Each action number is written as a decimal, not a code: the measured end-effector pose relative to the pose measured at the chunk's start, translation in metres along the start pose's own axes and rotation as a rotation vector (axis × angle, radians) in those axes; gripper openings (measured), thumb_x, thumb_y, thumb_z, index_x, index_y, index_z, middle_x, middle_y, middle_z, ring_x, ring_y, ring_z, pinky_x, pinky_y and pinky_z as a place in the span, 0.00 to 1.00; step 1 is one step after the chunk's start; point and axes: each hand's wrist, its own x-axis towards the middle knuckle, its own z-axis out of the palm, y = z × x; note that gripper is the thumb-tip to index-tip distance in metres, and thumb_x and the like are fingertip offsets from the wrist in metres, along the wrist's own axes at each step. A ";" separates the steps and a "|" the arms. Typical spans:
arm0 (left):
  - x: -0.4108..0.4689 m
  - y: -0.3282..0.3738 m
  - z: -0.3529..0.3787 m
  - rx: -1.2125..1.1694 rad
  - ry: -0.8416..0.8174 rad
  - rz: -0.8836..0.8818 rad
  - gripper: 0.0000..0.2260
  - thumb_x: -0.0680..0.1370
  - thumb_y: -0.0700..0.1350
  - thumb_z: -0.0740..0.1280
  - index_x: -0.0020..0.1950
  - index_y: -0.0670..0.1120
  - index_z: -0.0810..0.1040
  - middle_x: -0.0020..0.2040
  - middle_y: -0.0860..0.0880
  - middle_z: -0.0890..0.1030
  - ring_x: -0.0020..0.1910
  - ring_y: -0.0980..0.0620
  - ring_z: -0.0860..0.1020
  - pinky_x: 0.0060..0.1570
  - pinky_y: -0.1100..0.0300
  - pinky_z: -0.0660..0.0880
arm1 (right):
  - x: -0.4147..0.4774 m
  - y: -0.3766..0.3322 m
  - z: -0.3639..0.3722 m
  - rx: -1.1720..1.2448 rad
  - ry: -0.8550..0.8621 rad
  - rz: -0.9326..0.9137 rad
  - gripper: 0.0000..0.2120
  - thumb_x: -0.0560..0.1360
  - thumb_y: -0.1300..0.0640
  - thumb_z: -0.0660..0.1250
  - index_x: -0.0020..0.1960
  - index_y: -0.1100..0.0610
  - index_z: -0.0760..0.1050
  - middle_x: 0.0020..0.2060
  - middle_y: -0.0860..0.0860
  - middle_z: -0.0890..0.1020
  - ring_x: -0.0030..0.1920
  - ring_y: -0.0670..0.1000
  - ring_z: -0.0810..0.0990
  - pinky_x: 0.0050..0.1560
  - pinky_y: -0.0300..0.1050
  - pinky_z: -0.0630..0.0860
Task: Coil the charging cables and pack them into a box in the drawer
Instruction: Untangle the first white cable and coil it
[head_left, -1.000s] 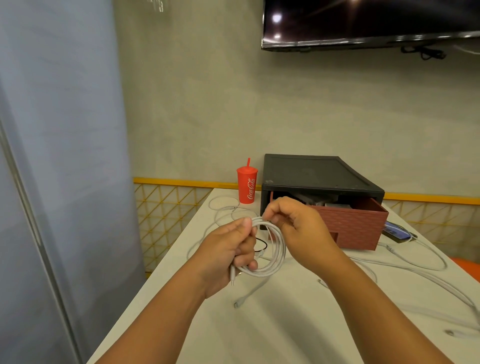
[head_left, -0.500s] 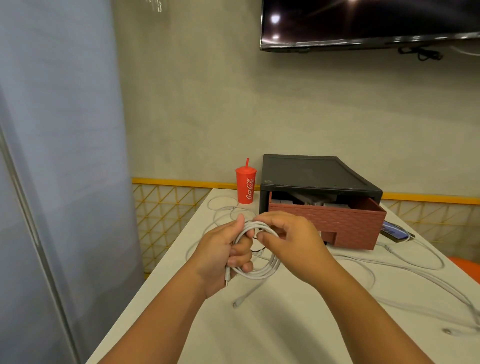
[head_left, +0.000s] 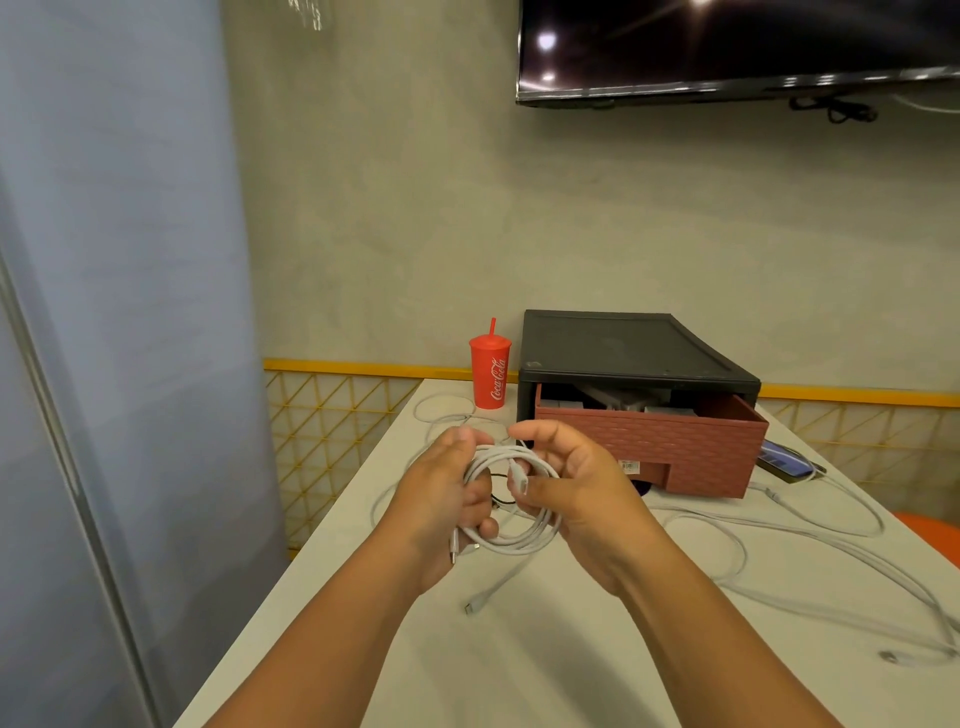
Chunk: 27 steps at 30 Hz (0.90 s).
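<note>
White coiled cable (head_left: 519, 540) is held just above the bench (head_left: 519, 660), in front of the open brick-red drawer (head_left: 675, 447). Left hand (head_left: 447, 499) grips the loops, right hand (head_left: 576, 478) pinches one plug end roughly upright. Coil is oval, long axis upper left to lower right. Bench's left edge runs close to the left forearm, loose cables (head_left: 779, 540) sprawl right, and there's open surface nearest the camera.
</note>
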 end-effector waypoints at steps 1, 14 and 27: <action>0.000 -0.001 0.000 -0.001 0.003 -0.007 0.14 0.83 0.48 0.51 0.43 0.45 0.71 0.21 0.51 0.62 0.19 0.57 0.58 0.24 0.64 0.64 | -0.001 0.000 0.002 -0.022 0.006 -0.019 0.17 0.70 0.74 0.67 0.50 0.53 0.78 0.37 0.53 0.79 0.36 0.47 0.77 0.39 0.41 0.75; -0.008 0.001 0.003 0.116 -0.078 -0.080 0.26 0.61 0.66 0.62 0.34 0.42 0.72 0.29 0.48 0.67 0.19 0.59 0.60 0.17 0.68 0.60 | -0.007 0.002 0.015 -0.314 0.274 -0.364 0.10 0.76 0.53 0.62 0.37 0.54 0.73 0.30 0.48 0.73 0.24 0.43 0.70 0.23 0.34 0.68; -0.014 0.008 0.003 0.029 -0.148 -0.001 0.04 0.75 0.44 0.65 0.42 0.45 0.78 0.28 0.51 0.71 0.22 0.59 0.69 0.27 0.67 0.72 | -0.005 -0.001 0.016 -0.101 0.473 -0.328 0.09 0.78 0.53 0.58 0.40 0.53 0.70 0.30 0.50 0.74 0.21 0.42 0.67 0.21 0.35 0.66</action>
